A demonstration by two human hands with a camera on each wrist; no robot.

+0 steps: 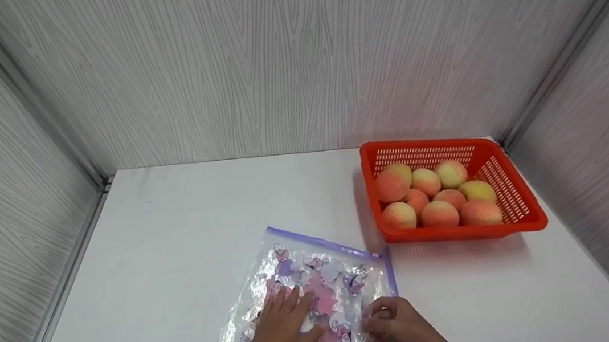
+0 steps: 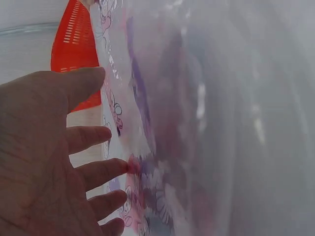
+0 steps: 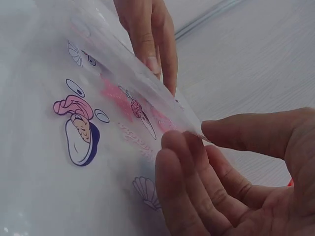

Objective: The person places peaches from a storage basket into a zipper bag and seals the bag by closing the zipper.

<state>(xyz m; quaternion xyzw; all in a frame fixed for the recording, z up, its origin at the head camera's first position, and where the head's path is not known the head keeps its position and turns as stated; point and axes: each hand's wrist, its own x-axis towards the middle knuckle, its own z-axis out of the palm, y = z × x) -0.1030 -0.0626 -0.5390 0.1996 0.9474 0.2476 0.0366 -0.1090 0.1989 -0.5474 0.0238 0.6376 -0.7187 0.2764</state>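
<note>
A clear plastic zip bag [image 1: 318, 293] with pink and purple sea-creature prints lies on the white table, its purple zip edge slanting along the far side. My left hand [image 1: 286, 334] rests on the bag's middle with fingers spread; in the left wrist view its fingers [image 2: 101, 172] touch the printed plastic. At the bag's right side, my right hand [image 1: 399, 323] pinches the film. The right wrist view shows the plastic edge between its thumb [image 3: 246, 130] and fingers, with the printed film [image 3: 108, 137] raised. No contents show inside the bag.
A red plastic basket [image 1: 522, 221] with slotted walls stands at the back right of the table, holding several peaches [image 1: 440, 214]. Pale wood-grain panels [image 1: 235, 64] enclose the table [image 1: 139, 281] at the back and both sides.
</note>
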